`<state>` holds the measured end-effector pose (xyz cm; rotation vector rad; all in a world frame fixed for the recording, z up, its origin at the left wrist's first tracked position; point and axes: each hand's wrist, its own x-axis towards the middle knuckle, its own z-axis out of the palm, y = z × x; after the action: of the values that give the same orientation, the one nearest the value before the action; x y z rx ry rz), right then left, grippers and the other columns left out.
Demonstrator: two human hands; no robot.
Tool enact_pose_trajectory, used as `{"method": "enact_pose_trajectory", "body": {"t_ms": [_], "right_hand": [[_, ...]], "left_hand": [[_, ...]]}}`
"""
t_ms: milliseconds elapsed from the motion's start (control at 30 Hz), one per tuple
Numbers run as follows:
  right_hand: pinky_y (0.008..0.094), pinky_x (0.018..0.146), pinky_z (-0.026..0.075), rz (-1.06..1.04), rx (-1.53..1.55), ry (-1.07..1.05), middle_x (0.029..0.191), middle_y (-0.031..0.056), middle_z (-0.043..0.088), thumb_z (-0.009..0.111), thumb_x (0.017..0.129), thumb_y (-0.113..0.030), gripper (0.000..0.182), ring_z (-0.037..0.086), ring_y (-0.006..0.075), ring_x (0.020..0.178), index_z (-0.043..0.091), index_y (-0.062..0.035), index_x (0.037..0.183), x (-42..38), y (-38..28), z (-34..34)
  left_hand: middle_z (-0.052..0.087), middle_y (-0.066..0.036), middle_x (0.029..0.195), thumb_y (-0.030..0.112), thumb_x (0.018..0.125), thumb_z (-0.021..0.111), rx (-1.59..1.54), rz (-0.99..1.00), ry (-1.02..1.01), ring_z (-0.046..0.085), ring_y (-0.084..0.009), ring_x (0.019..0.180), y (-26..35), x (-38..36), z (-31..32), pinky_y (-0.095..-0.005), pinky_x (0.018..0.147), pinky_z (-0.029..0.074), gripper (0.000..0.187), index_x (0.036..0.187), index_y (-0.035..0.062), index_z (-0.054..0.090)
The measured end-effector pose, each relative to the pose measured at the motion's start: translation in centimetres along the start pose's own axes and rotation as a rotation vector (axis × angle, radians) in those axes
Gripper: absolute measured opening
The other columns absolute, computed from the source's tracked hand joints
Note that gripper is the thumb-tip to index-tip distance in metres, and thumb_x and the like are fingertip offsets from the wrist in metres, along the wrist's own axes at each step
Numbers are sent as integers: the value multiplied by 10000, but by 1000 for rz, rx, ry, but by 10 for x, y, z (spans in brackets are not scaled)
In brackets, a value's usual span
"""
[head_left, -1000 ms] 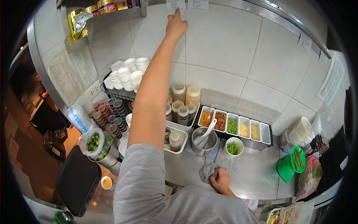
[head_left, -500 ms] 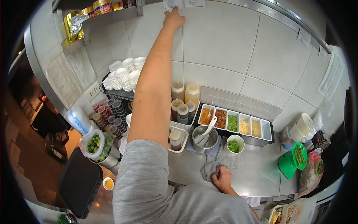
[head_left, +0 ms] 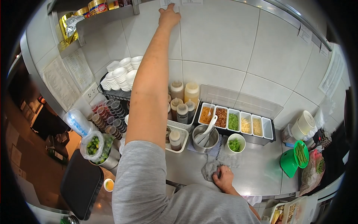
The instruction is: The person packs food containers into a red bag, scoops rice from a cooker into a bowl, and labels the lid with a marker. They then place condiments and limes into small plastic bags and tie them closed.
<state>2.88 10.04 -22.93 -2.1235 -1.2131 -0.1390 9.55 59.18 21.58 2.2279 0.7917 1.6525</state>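
Observation:
My left arm stretches up the tiled wall. At its end, my left hand (head_left: 169,16) has a finger extended against a printed paper slip (head_left: 166,3) near the top edge; the thumb sticks out to the side, and nothing shows in its grasp. Low on the steel counter, my right hand (head_left: 223,179) has curled fingers on a wet-looking grey cloth (head_left: 210,170). Just beyond stand a white cup (head_left: 240,148) with chopped greens and a metal pot (head_left: 200,149) with a white-handled ladle (head_left: 212,123) and another utensil in it.
A topping rack (head_left: 238,136) with several white tubs sits against the wall, beside squeeze bottles (head_left: 182,114). Stacked white bowls (head_left: 119,76), lidded cups (head_left: 119,125) and a bag of limes (head_left: 95,145) are leftward. A green scale (head_left: 289,164) holding green stalks stands right.
The whole view has shifted slightly. My left hand stays at the paper slip and my right hand stays on the cloth.

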Motion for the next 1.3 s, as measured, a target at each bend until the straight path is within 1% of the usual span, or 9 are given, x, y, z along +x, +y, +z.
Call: {"method": "enact_pose_trajectory", "body": {"t_ms": [233, 300, 433, 533, 767, 833, 867, 1000, 1300], "right_hand": [[418, 616, 439, -16, 3, 9, 747, 94, 526, 653, 652, -186, 201, 542, 300, 729, 506, -93, 754, 1, 0, -1], [416, 618, 440, -11, 5, 10, 749, 94, 527, 654, 653, -188, 203, 541, 298, 730, 507, -93, 754, 1, -2, -2], [415, 623, 434, 17, 16, 3, 749, 102, 525, 655, 662, -190, 205, 533, 306, 725, 503, -87, 753, 1, -1, -5], [414, 627, 441, 27, 17, -7, 764, 92, 529, 656, 663, -199, 209, 537, 300, 732, 506, -96, 765, -1, -1, -5], [408, 649, 454, 15, 46, -20, 782, 81, 541, 650, 680, -203, 204, 554, 293, 769, 516, -105, 799, -2, 6, -3], [410, 662, 457, -6, 65, -51, 809, 89, 544, 639, 695, -197, 214, 555, 292, 791, 513, -98, 837, -2, 9, -6], [411, 668, 459, 4, 72, -54, 823, 93, 546, 634, 703, -194, 220, 555, 291, 802, 512, -94, 857, -4, 10, -6], [422, 695, 460, -98, 62, -1, 873, 118, 518, 611, 718, -200, 282, 543, 309, 828, 483, -65, 931, -15, 26, 7], [439, 671, 459, 169, -94, 177, 907, 113, 504, 594, 732, -185, 265, 551, 323, 823, 471, -69, 936, -73, 53, -46]], "left_hand": [[454, -228, 1267, 154, 765, 561, 44, 169, 137, 456, -411, 1135, -16, 8, 5, -424, 957, 411, 417, 1178, 92, 558], [545, -173, 1174, 134, 777, 539, 394, 504, 169, 455, -376, 1094, -74, 68, 35, -414, 952, 385, 343, 1113, 94, 597], [578, -148, 1141, 167, 790, 530, 185, 450, 371, 419, -347, 1115, -62, 74, 25, -416, 956, 359, 290, 1055, 95, 624], [402, -277, 1300, 279, 797, 594, 97, 192, 201, 471, -390, 1153, -10, 49, -6, -415, 987, 389, 541, 1298, 100, 493], [474, -189, 1282, 291, 801, 587, 179, 397, 333, 400, -365, 1240, 1, 70, 32, -487, 991, 365, 477, 1240, 109, 544], [537, -134, 1255, 300, 829, 577, 124, 651, 477, 457, -311, 1200, 12, 68, 43, -464, 995, 362, 386, 1157, 98, 597], [546, -98, 1259, 252, 863, 548, 961, 830, 351, 484, -286, 1180, 17, 67, 31, -441, 1009, 355, 315, 1134, 106, 613], [552, -110, 1262, 278, 963, 388, -219, 645, 63, 539, -229, 1116, 15, 120, 84, -388, 983, 394, 380, 1266, 104, 537], [623, -124, 952, 233, 946, 478, -865, 605, -219, 572, -201, 792, 259, -86, 15, -304, 678, 445, 296, 1029, -18, 611]]}}
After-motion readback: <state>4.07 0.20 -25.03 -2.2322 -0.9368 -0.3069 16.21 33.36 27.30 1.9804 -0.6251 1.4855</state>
